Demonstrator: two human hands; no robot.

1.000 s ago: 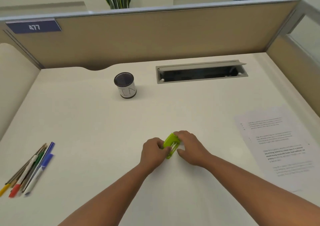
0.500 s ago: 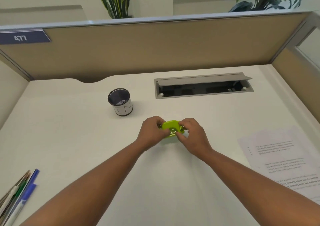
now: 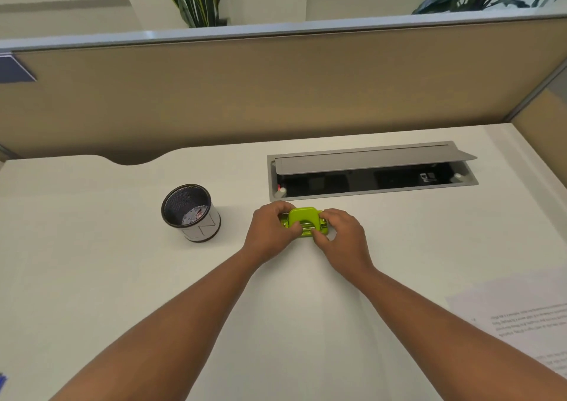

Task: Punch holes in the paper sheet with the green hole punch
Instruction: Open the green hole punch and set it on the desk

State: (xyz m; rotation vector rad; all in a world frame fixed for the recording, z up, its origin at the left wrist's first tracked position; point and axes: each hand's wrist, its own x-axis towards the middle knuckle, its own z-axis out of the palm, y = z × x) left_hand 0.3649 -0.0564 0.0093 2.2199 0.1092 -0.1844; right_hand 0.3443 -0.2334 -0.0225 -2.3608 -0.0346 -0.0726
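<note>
We have turned the punch [image 3: 304,223] from slantwise to square-on and carried it farther, just near of the cable tray [image 3: 372,192]. Left hand [image 3: 270,231] and right hand [image 3: 340,238] both clasp it. The paper [image 3: 518,320] lies well right, unpunched; feeding comes next.

Lime-green hole punch [image 3: 304,219]; black mesh cup [image 3: 190,213]; white desk [image 3: 92,262]
</note>
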